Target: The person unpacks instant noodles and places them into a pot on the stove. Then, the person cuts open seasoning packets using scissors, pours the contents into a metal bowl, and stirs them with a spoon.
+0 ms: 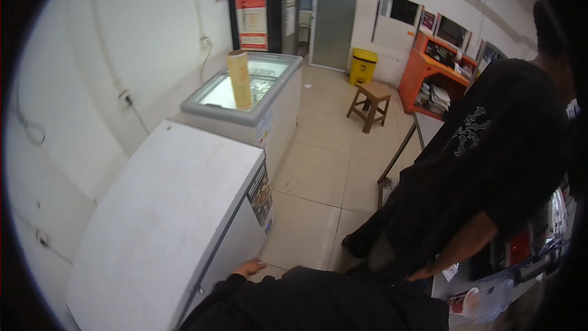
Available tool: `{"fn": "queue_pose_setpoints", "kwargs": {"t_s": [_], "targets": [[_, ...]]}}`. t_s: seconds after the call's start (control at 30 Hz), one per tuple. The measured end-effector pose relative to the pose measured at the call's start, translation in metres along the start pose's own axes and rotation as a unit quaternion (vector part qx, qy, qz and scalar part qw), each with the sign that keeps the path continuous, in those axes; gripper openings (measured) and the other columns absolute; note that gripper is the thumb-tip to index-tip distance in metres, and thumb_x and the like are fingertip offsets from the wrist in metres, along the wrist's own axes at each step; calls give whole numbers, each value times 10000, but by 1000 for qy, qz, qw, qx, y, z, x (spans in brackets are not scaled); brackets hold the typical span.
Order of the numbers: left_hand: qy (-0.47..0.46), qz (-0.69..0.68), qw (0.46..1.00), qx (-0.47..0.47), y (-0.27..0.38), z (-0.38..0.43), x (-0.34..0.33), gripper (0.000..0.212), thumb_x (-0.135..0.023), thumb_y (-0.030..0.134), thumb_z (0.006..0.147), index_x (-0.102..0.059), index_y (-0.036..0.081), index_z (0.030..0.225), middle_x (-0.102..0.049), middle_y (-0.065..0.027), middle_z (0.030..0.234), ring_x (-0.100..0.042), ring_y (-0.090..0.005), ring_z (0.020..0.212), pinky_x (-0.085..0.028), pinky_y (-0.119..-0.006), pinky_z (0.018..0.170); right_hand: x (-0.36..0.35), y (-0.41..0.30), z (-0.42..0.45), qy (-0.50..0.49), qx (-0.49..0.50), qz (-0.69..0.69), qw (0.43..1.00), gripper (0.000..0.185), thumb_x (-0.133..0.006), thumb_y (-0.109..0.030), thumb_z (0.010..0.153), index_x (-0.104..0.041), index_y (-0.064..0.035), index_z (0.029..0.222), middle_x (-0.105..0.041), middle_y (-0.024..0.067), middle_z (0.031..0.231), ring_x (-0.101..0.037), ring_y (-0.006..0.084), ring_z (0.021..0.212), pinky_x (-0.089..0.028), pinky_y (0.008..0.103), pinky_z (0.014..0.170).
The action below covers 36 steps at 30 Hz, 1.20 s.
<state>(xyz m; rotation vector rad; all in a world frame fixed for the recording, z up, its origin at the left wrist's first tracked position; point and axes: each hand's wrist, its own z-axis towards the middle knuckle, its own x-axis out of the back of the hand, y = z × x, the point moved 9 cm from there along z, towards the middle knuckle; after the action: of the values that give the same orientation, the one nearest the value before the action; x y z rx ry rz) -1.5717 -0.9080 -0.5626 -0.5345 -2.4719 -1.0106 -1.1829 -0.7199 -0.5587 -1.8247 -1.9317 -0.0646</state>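
Observation:
My left hand (249, 268) hangs low beside the front of a white chest freezer (183, 202), with its fingers partly curled. A small pale spot shows at the fingertips, too unclear to name. My right hand is out of view, below or behind my black-clothed body. Past this freezer stands a glass-topped display freezer (275, 96) with a grey rim. On its glass rests an upright yellow roll (240, 80), perhaps of wrapping film.
A person in black (482, 147) stands close on my right, an arm lowered by a counter holding a paper cup (463, 302). Ahead on the tiled floor are a brown stool (371, 94), a yellow pedal bin (363, 66) and an orange cabinet (411, 76).

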Motion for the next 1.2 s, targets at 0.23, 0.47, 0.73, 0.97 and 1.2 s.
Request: {"fn": "queue_pose_setpoints", "kwargs": {"t_s": [0.23,0.47,0.73,0.97,1.2], "targets": [[-183,-190,957,-119,215,30,73,594,-472,543,794,-478,123,1214,-464,-204,1214,-453,-321,1109,-346,-369,939,222,-225,102,56,128,3,990,235,-474,-119,800,-576,-6,979,-606,215,871,-609,301,767,-480,436,644],[-223,-248,941,-51,289,191,200,594,-487,509,799,-480,73,1202,-499,-195,1175,-493,-301,1060,-371,-356,910,431,-232,194,196,116,20,974,668,-541,-67,715,-288,-146,1328,-554,277,1005,-551,390,917,-456,428,752],[-210,-174,959,80,450,464,313,596,-503,471,804,-482,16,1187,-539,-185,1130,-539,-279,1004,-400,-341,877,449,-24,213,98,-118,142,978,535,-543,-261,765,-360,-138,1252,-553,197,1032,-533,311,919,-451,391,737],[116,252,924,-262,602,789,385,502,-505,466,780,-595,54,1051,-612,-172,979,-568,-315,943,-432,-392,825,541,49,246,77,-196,328,921,448,-499,-389,804,-467,-107,1150,-547,136,1035,-519,238,903,-439,352,742],[-72,440,895,-6,551,887,385,428,-419,426,846,-640,81,969,-590,-143,1046,-501,-331,1052,-375,-416,899,843,-5,366,6,61,651,757,500,-454,-516,843,-575,-76,1049,-541,76,1039,-504,165,888,-427,313,746]]}}
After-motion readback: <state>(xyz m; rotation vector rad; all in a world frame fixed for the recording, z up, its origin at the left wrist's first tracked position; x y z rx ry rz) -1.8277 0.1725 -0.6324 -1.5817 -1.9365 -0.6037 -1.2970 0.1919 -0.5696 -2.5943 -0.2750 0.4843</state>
